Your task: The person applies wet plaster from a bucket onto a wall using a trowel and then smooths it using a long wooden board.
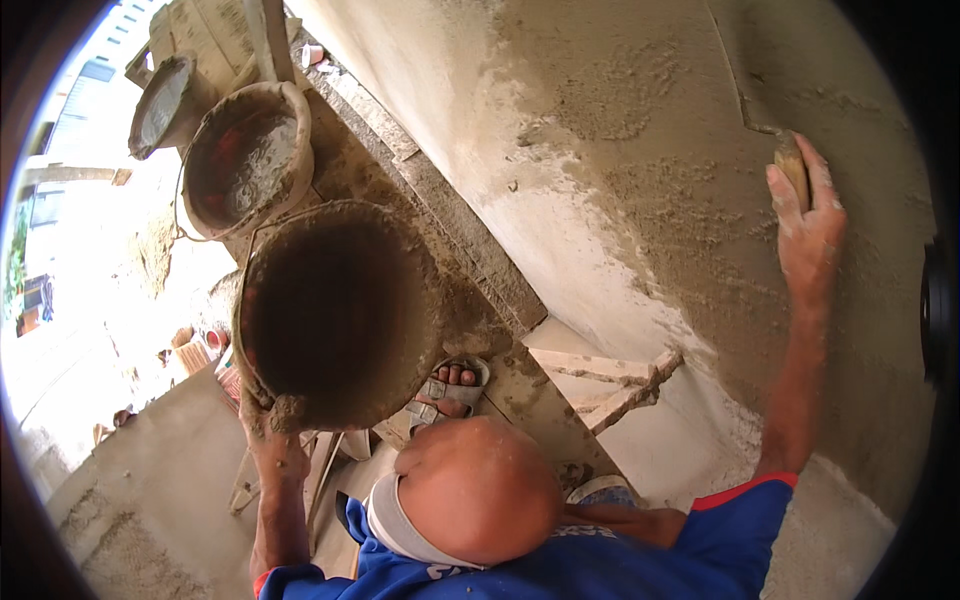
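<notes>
My left hand grips the rim of a large mortar-caked bucket on its near side. The bucket is tipped so that its dark inside faces up; how much it holds is too dark to tell. On the right, my right arm reaches up along the wall. My right hand is closed around the wooden handle of a plastering trowel. Its blade lies against the wet grey mortar and is hard to tell from it. Pale, thinly covered wall shows lower down.
Behind the large bucket stand a bucket of wet mortar and a smaller container. Narrow planks run along the wall's foot. A sandalled foot rests on the boards. A white cup lies far off. A wooden frame stands low beside the wall.
</notes>
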A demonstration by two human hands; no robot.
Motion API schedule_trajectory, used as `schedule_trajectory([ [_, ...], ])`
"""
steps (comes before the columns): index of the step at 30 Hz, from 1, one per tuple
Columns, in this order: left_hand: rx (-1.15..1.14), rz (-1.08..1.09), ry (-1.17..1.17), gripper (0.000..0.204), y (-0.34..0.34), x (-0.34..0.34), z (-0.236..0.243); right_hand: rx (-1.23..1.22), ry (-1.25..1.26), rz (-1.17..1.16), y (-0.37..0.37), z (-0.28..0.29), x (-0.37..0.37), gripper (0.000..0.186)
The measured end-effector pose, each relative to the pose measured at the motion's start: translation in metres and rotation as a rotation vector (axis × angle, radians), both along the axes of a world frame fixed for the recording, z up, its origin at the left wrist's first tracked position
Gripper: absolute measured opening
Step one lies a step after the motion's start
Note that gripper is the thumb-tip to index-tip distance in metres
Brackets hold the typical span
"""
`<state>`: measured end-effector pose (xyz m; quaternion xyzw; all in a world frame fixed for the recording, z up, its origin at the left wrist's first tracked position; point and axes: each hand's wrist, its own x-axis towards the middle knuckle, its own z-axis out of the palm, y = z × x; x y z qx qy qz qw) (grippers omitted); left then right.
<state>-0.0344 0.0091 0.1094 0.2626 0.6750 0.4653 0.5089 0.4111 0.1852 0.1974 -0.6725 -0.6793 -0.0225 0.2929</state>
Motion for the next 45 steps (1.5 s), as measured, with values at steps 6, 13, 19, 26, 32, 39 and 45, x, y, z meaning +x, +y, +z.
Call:
schedule_trajectory([
  [6, 0.119, -0.133, -0.078, 0.06, 0.047, 0.035, -0.022, -0.77, 0.155, 0.307, -0.064, -0.019, -0.02, 0.034],
  [13, 0.222, -0.264, 0.175, 0.048, 0.081, 0.085, -0.042, -0.282, -0.86, 0.437, -0.057, -0.056, -0.117, 0.031],
  [19, 0.286, -0.262, 0.09, 0.05, 0.099, 0.116, -0.036, -0.163, -0.942, 0.393, -0.046, -0.117, -0.127, 0.031],
  [26, 0.315, -0.279, 0.111, 0.048, 0.09, 0.112, -0.052, -0.276, -0.712, 0.557, -0.076, -0.094, -0.126, 0.03],
  [32, 0.394, -0.307, 0.226, 0.055, 0.087, 0.125, -0.046, -0.434, -0.934, 0.291, -0.036, -0.109, -0.134, 0.034],
  [39, 0.397, -0.372, 0.347, 0.061, 0.087, 0.14, -0.013, -0.394, -0.316, 0.557, -0.048, -0.186, -0.083, 0.02],
  [45, 0.515, -0.5, 0.6, 0.065, 0.075, 0.147, -0.02, -0.582, 0.083, 0.547, -0.075, -0.222, -0.092, 0.019],
])
